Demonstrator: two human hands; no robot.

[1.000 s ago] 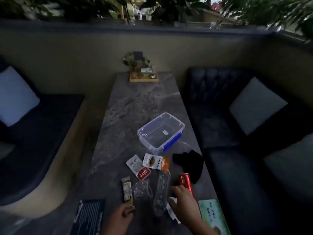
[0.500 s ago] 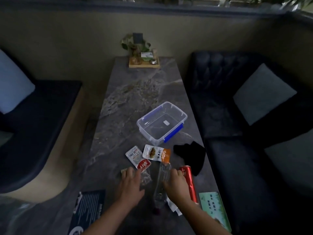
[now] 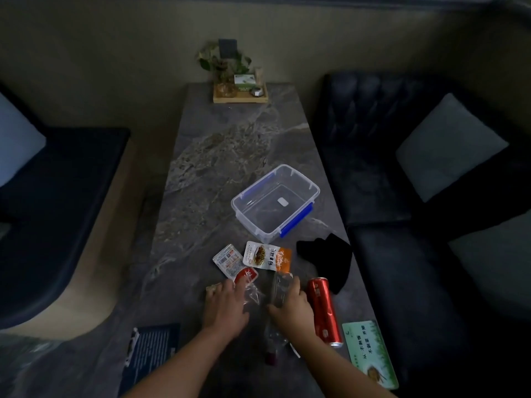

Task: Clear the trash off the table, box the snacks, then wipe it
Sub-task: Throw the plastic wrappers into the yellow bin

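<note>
A clear plastic box with blue clips stands open on the marble table. Just in front of it lie a white-and-red snack packet and an orange-and-white one. My left hand rests flat with its fingers spread, the tips touching a crumpled clear wrapper and the red packet end. A small brown packet pokes out from under that hand. My right hand curls over a lying clear plastic bottle. Beside that hand, on the right, lies a red can.
A black cloth lies at the table's right edge. A green card and a dark booklet lie near me. A wooden tray with a plant sits at the far end. Dark sofas flank the table.
Both hands have reached forward. My left hand has let go of the brown packet and spread over the wrapper. My right hand shifted from beside the can onto the bottle. The view tilted down.
</note>
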